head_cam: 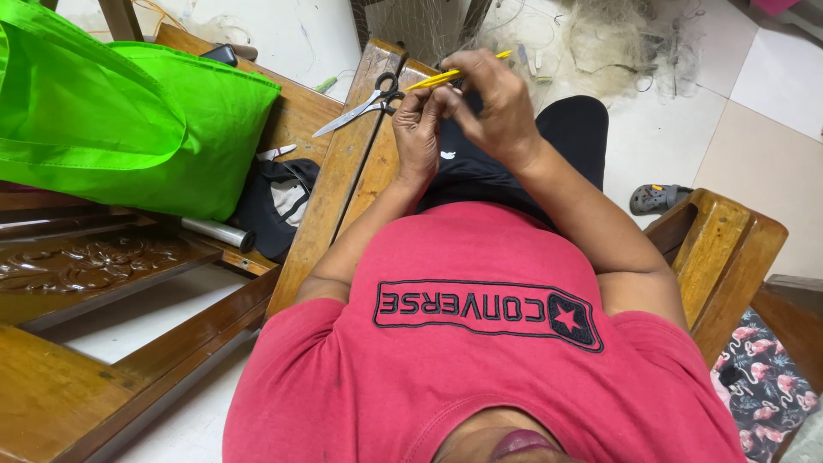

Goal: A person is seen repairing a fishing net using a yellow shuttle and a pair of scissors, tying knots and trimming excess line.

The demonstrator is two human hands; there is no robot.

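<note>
My right hand (497,107) is closed around a thin yellow netting needle (441,78) that points left and slightly down. My left hand (417,129) is raised right beside it, fingers pinched together on fine net thread that is too thin to make out clearly. Both hands meet above my lap, over black trousers (566,129). A heap of pale fishing net (600,39) lies on the tiled floor just beyond them. Steel scissors with black handles (364,107) rest on the wooden armrest (343,180) close to my left hand.
A bright green fabric bag (129,120) sits on the wooden seat to the left, with a dark bag (274,201) and a grey tube (219,231) beside it. A second wooden armrest (720,249) is on the right. A grey sandal (656,199) lies on the floor.
</note>
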